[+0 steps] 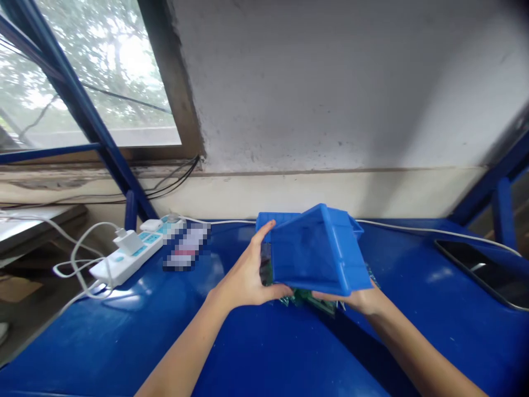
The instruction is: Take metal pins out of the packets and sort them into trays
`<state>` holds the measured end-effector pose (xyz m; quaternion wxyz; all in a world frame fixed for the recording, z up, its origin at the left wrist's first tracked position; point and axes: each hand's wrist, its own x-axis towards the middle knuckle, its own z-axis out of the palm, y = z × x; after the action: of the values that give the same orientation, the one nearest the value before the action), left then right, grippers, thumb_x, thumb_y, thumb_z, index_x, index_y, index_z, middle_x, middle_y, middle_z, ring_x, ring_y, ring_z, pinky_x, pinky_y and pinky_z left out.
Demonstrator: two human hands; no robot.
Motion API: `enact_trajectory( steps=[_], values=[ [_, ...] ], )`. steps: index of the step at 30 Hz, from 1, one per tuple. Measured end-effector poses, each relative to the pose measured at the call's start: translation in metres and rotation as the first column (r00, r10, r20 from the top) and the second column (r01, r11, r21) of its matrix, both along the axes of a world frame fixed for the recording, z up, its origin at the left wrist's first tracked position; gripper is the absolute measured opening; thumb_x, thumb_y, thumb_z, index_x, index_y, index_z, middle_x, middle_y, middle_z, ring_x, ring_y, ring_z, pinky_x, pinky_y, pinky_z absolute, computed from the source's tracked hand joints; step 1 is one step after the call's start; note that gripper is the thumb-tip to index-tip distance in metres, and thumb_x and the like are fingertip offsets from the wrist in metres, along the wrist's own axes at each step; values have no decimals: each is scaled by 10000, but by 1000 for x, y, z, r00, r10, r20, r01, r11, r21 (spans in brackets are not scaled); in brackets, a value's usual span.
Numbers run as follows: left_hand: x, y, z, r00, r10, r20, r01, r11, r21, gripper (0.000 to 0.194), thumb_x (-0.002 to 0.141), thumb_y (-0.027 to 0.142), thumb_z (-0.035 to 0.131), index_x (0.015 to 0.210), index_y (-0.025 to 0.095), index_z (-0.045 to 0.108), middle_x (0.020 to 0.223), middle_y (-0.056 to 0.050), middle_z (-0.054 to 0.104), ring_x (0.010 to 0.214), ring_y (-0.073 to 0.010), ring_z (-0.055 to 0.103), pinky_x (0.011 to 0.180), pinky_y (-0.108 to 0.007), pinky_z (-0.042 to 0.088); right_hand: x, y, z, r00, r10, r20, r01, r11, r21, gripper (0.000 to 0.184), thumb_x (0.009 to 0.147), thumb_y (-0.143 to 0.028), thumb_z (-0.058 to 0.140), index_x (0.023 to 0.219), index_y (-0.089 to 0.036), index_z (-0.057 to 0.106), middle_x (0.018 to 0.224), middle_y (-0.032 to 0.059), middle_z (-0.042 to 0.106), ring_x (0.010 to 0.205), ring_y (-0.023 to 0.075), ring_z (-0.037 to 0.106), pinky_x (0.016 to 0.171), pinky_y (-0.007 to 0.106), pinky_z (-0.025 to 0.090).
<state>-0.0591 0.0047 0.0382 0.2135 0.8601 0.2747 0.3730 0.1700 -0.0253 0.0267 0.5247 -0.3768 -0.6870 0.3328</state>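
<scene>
A blue plastic bin [306,253] is tilted over the table between my two hands. My left hand [252,275] spans its left side, with the index finger near the upper corner and the thumb by the lower edge. Beneath the lower right part, my right hand [363,298] supports the bin, and most of its fingers are hidden. Green pieces with shiny clear wrapping [314,300], perhaps circuit boards, show below the bin and are partly covered by it. Another blue bin [279,216] stands just behind, largely hidden.
On the left of the blue table [256,353] lies a white power strip [136,251] with a plugged-in charger and looped cable. A blurred flat item [188,248] is beside it. A black phone [487,273] lies at the right. A white cable [413,227] runs along the wall.
</scene>
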Motion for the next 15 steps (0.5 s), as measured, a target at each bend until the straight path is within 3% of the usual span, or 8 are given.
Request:
enact_trajectory(
  steps=[3,6,9,11,15],
  values=[
    [-1,-4,8,999,4,-53,-3,1000,19,1145,622,452,771,1441,293,-13,1509,-125,153,1333,-379,260,1063,-574,293,-8,-2,2,994,91,-54,-96,991,-95,718,572,-430,786,1197,-282,465,1048,66,637,924,294,639,768,453,563],
    [-17,0,17,989,91,-117,-82,993,85,1075,590,430,777,1433,265,130,1468,-130,251,1285,-373,346,1050,-549,325,-15,0,4,996,63,59,-61,997,-41,797,626,-421,751,1312,-266,374,1149,90,568,1017,293,594,816,445,545],
    [-56,17,27,945,306,-113,-291,948,132,978,669,410,710,1435,241,126,1453,-139,285,1292,-363,339,1048,-535,317,-13,10,4,966,-103,238,76,990,117,772,754,-381,642,1405,-256,245,1264,113,448,1165,277,479,928,459,468],
    [-87,34,34,879,426,-213,-401,903,152,894,701,392,667,1426,237,167,1442,-126,310,1284,-360,353,1042,-518,323,-5,20,2,917,-237,321,181,964,195,653,802,-368,582,1380,-228,312,1176,108,504,1118,258,503,942,467,440],
    [-127,76,35,811,403,-424,-366,915,170,855,668,333,636,1409,216,224,1418,-121,337,1247,-356,404,1034,-472,335,17,35,-1,841,-443,311,390,894,221,344,837,-394,516,1099,-183,586,907,63,629,886,217,608,851,400,476]
  ],
)
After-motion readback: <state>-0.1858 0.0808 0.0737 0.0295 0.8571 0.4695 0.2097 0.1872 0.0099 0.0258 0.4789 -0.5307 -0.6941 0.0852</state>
